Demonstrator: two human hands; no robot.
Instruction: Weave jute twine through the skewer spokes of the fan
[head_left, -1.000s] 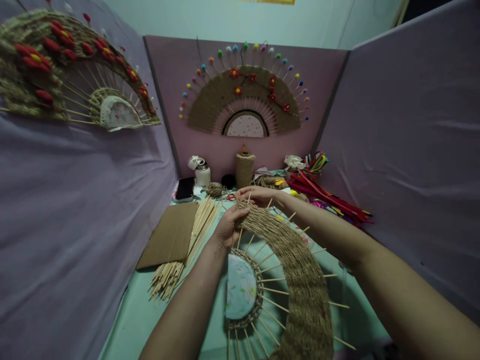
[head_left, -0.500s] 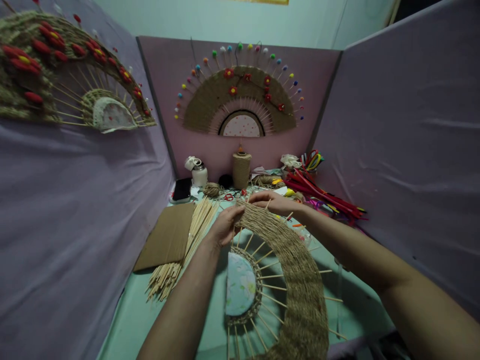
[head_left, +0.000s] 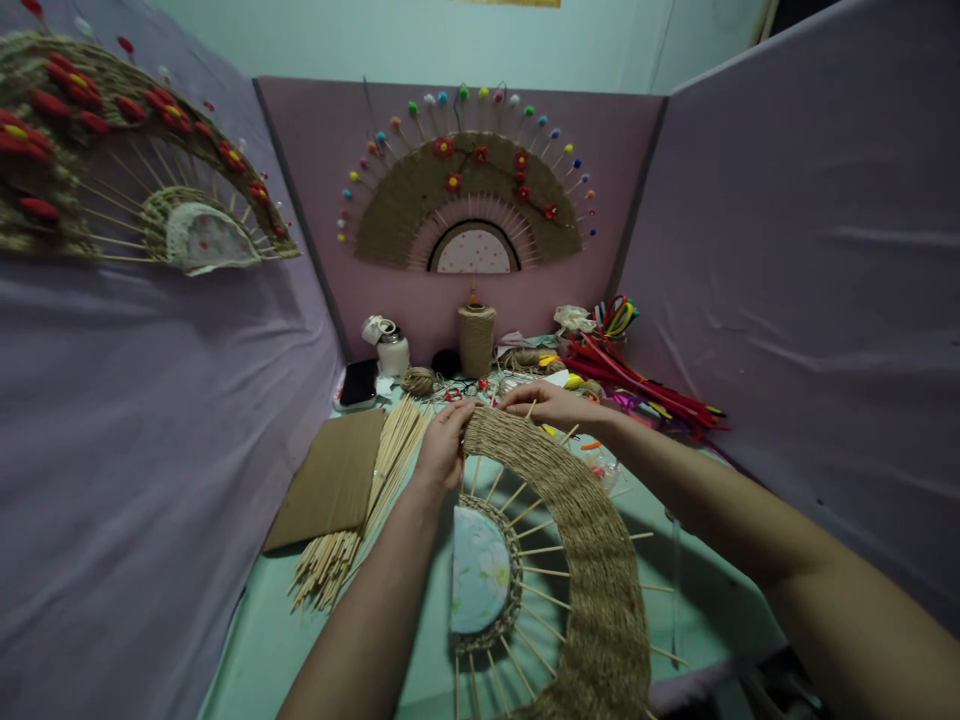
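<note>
A half-round fan [head_left: 592,530] of woven twine on thin wooden sticks stands turned on its side above the table. Its small half-disc centre [head_left: 480,575] is covered in pale blue flowered cloth. My left hand [head_left: 444,445] is closed on the upper end of the woven band, fingers round its edge. Behind the band's top edge, my right hand [head_left: 544,402] is bent over the far side beside a protruding stick; its fingertips are partly hidden, so what they pinch does not show.
A bundle of sticks [head_left: 337,560] and a cardboard sheet [head_left: 322,485] lie at left. Behind are a phone [head_left: 360,384], a white jar [head_left: 392,355], a twine spool [head_left: 476,342] and red pipe cleaners [head_left: 637,385]. Finished fans [head_left: 390,225] hang on the partitions.
My left hand has shifted slightly up and left along the band's end, its fingers now higher at the edge. The whole view has turned a little to the right.
</note>
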